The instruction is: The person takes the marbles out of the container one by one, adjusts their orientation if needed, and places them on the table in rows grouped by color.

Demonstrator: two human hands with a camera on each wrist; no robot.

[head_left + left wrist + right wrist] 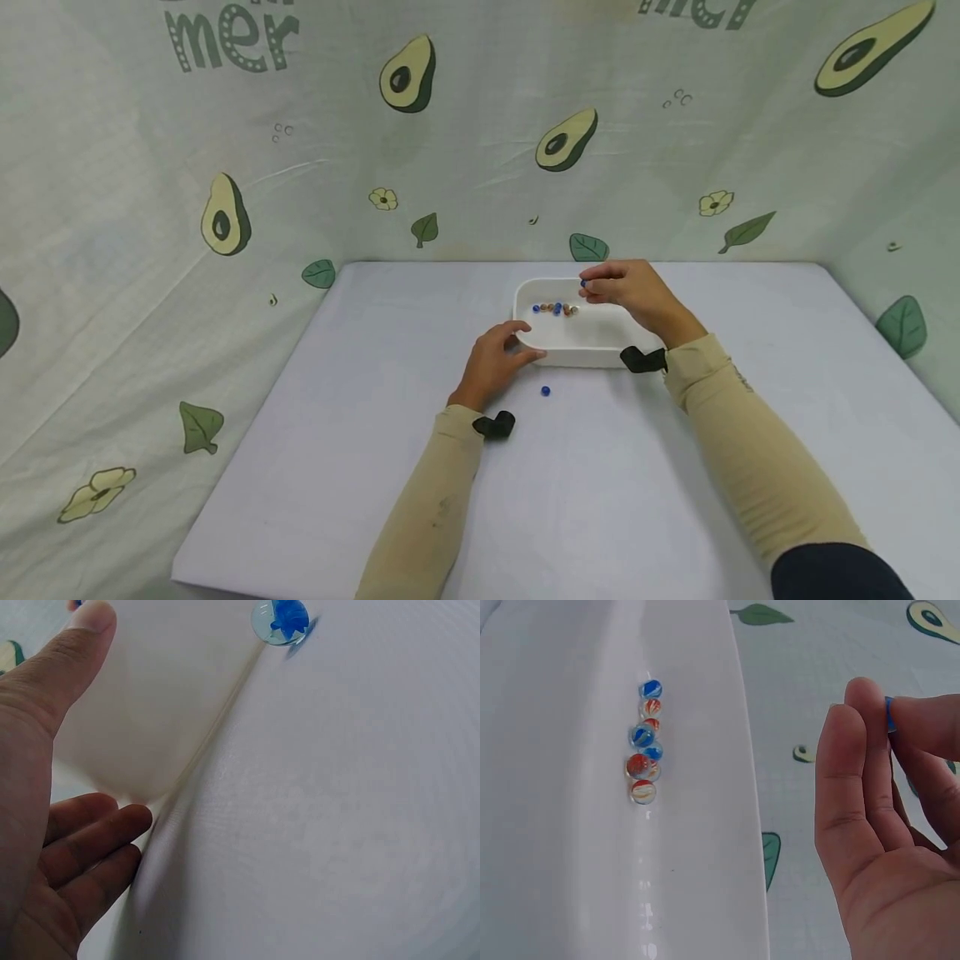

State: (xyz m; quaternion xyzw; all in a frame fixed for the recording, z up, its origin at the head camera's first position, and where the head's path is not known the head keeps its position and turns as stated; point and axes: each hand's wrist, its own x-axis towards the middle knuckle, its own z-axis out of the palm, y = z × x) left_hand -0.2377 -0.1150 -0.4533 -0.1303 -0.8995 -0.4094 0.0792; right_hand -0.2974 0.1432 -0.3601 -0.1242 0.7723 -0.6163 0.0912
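Thumb and fingertips of my right hand [636,293] pinch a blue marble [890,714], held up over the far side of a white tray [592,337]. Most of that marble is hidden by the fingers. At the tray's near left corner, my left hand [491,360] holds the tray, thumb against the front and fingers at the left end. Several glass marbles [643,736], blue and orange-red swirled, lie in a loose row on the tray's floor. A clear marble with a blue swirl [281,620] rests on the table just in front of the tray.
The white table [360,467] reaches back to a hanging cloth [465,167] printed with avocados and leaves. Along its sides the tray has raised walls. A black strap end [495,426] sticks out at the left wrist, and another [643,360] at the right.
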